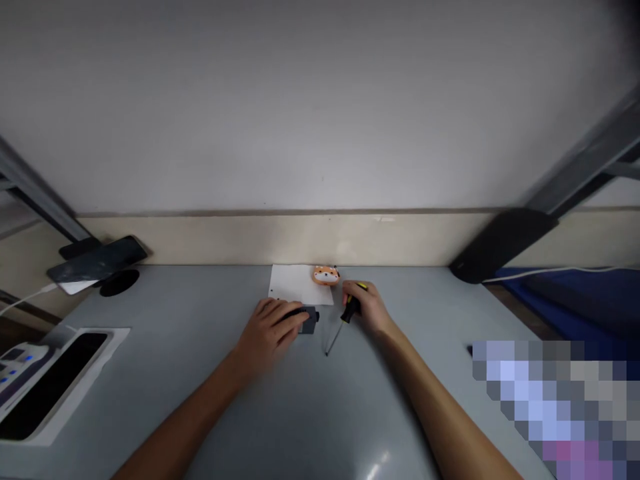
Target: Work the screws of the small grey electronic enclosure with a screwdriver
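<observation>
My left hand [270, 327] is closed over a small dark grey box-shaped device [309, 321], pressing it at the table top. A short black knob or stub sticks out of the device's right side; its left part is hidden under my fingers. In my right hand [369, 303] is a screwdriver [351, 308] with a black and yellow handle. Its thin metal shaft slants down and left, the tip apart from the device. Behind both hands lies a white sheet of paper [297, 280] with a few tiny dark specks. An orange and white animal-face case [326, 275] sits at its right edge.
The grey table [320, 413] meets a wall at the back. At left a phone [100, 261] leans on a stand, with a tablet-like black slab [55, 387] and a white power strip [20, 360] nearer. A black upright device [500, 243] stands at back right.
</observation>
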A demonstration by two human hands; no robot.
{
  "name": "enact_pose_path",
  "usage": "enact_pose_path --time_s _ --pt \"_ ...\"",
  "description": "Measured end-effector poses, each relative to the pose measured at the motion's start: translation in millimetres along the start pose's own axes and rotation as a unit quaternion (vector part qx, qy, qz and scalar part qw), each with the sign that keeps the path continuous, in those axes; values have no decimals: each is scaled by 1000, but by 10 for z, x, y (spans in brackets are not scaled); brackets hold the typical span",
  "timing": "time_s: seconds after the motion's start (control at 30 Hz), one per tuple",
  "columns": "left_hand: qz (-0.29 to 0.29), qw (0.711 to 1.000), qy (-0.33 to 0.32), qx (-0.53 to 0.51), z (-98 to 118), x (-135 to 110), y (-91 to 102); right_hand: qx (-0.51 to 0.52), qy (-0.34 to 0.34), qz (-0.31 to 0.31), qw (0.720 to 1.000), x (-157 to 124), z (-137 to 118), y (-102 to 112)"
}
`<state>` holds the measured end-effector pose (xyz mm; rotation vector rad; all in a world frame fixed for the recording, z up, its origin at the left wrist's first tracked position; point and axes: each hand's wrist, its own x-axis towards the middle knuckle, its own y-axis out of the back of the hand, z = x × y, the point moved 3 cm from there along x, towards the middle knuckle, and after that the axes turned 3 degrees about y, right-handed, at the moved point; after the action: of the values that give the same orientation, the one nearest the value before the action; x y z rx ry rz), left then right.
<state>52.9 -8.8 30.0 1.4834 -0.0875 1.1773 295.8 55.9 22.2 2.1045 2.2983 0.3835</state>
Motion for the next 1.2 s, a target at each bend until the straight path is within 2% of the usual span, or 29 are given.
enact_pose_path --time_s 0.17,0.33,0.47,0.57,0.67,0.87,1.2 --pt "4 1000 0 -1 -2 3 4 -17 23 0 1000 -5 -50 -36" --pt "-1 1000 8 -2 -5 -2 -7 -3 1 29 1000 20 27 45" --pt "7 1000 15 -4 -6 -2 -16 118 -26 94 988 50 67 127" --pt "17 1000 17 -6 -5 1 -24 242 -43 158 956 60 36 165" --pt "28 999 25 -17 -5 0 -34 290 -48 189 937 64 -1 159" --pt "48 997 42 -39 -19 -19 -65 276 -69 182 941 72 47 65" --pt "51 997 40 -48 -20 -3 -59 260 -72 169 948 81 132 6"
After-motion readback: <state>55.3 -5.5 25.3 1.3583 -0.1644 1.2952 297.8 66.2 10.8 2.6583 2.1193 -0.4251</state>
